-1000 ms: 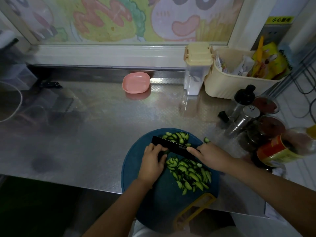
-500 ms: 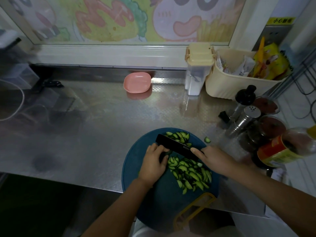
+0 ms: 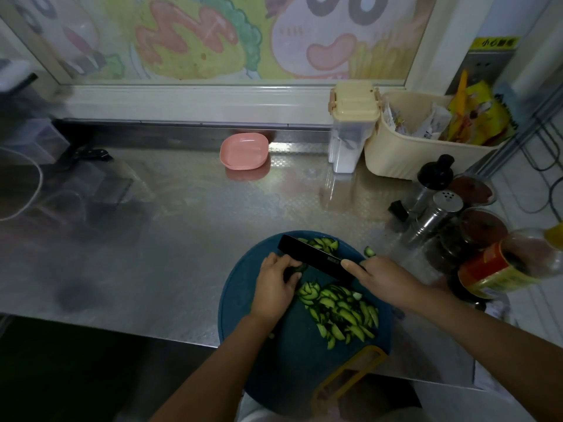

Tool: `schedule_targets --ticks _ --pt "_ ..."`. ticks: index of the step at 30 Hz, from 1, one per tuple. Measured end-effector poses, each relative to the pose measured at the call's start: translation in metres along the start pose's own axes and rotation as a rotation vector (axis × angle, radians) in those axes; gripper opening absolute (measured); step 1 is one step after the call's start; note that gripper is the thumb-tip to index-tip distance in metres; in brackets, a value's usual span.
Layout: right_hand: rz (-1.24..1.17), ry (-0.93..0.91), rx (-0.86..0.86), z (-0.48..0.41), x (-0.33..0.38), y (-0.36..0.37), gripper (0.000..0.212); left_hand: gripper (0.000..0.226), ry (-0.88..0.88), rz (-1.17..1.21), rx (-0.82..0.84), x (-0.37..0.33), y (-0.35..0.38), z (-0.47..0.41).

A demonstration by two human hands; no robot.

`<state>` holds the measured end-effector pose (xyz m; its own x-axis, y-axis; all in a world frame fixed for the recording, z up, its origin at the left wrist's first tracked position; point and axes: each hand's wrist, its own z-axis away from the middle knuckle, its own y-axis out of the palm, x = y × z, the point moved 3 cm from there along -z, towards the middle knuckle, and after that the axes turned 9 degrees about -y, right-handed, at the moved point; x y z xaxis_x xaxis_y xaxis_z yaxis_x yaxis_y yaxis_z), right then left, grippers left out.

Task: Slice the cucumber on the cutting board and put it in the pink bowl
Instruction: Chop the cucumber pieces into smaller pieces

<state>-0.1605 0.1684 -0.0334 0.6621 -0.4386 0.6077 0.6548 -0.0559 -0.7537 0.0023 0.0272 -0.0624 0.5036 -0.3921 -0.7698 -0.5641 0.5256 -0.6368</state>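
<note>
Nearly all sliced! The left hand (image 3: 274,287) pinches the last dark-green cucumber stub (image 3: 297,267), and the right hand (image 3: 387,278) has its grip closed round the black-bladed knife (image 3: 313,255). A heap of green slices (image 3: 341,312) lies on the round blue cutting board (image 3: 243,315). The far pink plastic bowl (image 3: 244,151) is empty.

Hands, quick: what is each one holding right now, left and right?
Left hand: fingers curled on the cucumber end, holding it on the cutting board.
Right hand: closed around the knife, forefinger on the blade.
</note>
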Motion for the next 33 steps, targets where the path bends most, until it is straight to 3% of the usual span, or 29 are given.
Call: schedule_targets --ticks 14,23,28,33 --pt "-0.041 0.000 0.040 -0.004 -0.004 0.001 0.062 0.014 0.008 0.051 0.017 0.001 -0.003 -0.002" --pt "0.170 -0.043 0.049 -0.010 0.022 0.012 0.058 0.012 0.034 0.023 0.003 0.004 -0.001 -0.001" --pt "0.138 -0.028 0.021 -0.004 0.010 0.008 0.057 0.026 0.147 -0.065 -0.017 0.007 -0.004 0.008" --pt "0.096 -0.033 -0.004 0.002 0.002 0.006 0.058 0.025 0.105 -0.050 -0.042 0.007 -0.005 0.010"
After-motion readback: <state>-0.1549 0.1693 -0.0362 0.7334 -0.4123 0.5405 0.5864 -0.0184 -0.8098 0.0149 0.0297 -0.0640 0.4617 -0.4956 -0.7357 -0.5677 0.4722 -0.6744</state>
